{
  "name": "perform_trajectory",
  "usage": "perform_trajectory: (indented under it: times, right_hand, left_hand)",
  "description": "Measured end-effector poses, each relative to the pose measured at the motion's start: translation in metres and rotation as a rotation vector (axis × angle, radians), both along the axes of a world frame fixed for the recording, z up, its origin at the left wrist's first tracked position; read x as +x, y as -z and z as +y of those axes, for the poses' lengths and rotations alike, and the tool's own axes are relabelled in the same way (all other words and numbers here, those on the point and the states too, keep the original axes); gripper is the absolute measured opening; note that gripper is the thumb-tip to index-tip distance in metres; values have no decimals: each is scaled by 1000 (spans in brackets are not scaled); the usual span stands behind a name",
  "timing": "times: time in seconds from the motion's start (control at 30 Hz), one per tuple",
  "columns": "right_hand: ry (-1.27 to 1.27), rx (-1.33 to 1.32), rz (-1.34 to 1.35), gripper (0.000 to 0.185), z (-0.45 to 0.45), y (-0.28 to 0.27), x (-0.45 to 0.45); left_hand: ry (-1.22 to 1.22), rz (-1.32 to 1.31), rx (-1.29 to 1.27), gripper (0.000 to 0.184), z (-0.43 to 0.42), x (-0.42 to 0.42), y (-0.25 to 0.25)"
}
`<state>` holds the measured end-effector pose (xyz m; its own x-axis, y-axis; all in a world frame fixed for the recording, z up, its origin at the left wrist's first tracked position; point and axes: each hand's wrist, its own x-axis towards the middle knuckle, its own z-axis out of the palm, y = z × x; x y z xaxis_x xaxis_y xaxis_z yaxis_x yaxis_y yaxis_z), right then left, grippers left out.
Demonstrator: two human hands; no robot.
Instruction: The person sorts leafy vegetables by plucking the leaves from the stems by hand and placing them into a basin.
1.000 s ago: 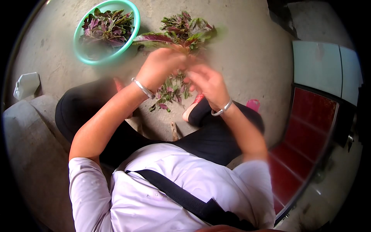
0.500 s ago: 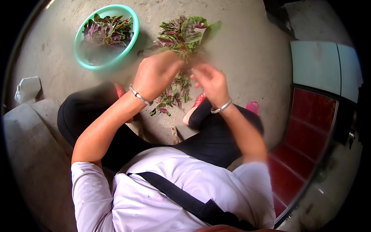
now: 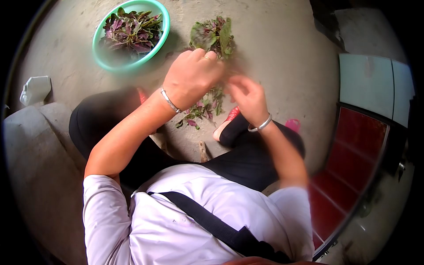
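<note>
My left hand [image 3: 192, 73], with a ring and a silver bangle, is closed around the stems of leafy greens; green and purple leaves [image 3: 216, 37] show just beyond its knuckles. Close by on the right, my right hand [image 3: 249, 97] has its thumb and forefinger bent together, and a blur hides whatever is at the tips. Below both hands, loose purple-green leaves [image 3: 194, 115] lie on the floor between my feet. At the upper left a mint-green basin [image 3: 164, 33] holds a heap of the same leaves [image 3: 132, 31].
A clear plastic container [image 3: 35, 90] is at the far left, beside a pale stone-like block [image 3: 39, 145]. A pink object [image 3: 292, 125] lies beyond my right knee. At right stands a cabinet with red tiles [image 3: 353, 141]. A small piece of wood [image 3: 202, 151] is between my legs.
My left hand has turned so its knuckles face up, and the leaves beyond it have swung more upright. My right hand stays close beside it. The whole view has shifted slightly.
</note>
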<state>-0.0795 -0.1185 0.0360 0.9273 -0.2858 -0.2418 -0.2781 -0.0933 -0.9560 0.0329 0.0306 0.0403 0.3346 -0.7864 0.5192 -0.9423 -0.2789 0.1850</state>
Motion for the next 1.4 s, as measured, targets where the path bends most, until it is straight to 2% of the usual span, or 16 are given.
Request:
perform_trajectory:
  times: [0.53,0.67,0.7,0.77,0.83,0.87,0.97,1.0,1.1,1.17,1.2,1.23,1.3,1.33,1.37,1.4]
  right_hand:
    - [-33,-32,24,14,-3,-2,0]
    - [-67,22,76,16,-11,-5,4]
    - [-86,33,63,16,-14,-3,4]
    - [-47,140,99,16,-18,0,3]
    - [-67,281,235,17,-27,-7,3]
    - [-2,512,226,17,-29,-6,4]
    - [-30,493,241,19,-40,-1,8]
    - [-40,455,253,19,-41,0,8]
    - [-84,341,288,21,-39,2,11]
    - [-168,224,270,22,-31,2,10]
    - [-207,206,272,22,-27,2,10]
    - [-246,187,275,23,-25,2,9]
    - [-279,199,323,25,-24,2,7]
    - [-284,205,349,26,-23,0,8]
    - [-288,211,372,27,-23,0,8]
    - [-284,206,401,28,-25,2,8]
  left_hand:
    - [4,59,53,16,-5,4,4]
    - [-83,529,-183,10,-9,1,8]
    - [-172,524,-196,6,-8,5,16]
    - [-303,1282,-349,7,-2,21,9]
    - [-367,1424,-573,14,5,47,16]
    - [-326,1381,-652,15,10,54,16]
    - [-279,1446,-658,17,20,64,15]
    - [-238,1375,-689,17,12,59,10]
    - [-38,1065,-466,19,1,38,15]
    - [-2,887,-180,27,-3,11,2]
    - [106,657,-132,37,-4,6,11]
    - [153,486,-13,34,-4,3,23]
    - [207,425,139,27,0,-1,35]
    - [190,423,160,20,0,1,38]
    - [106,450,315,23,4,8,38]
    - [46,282,274,20,10,18,33]
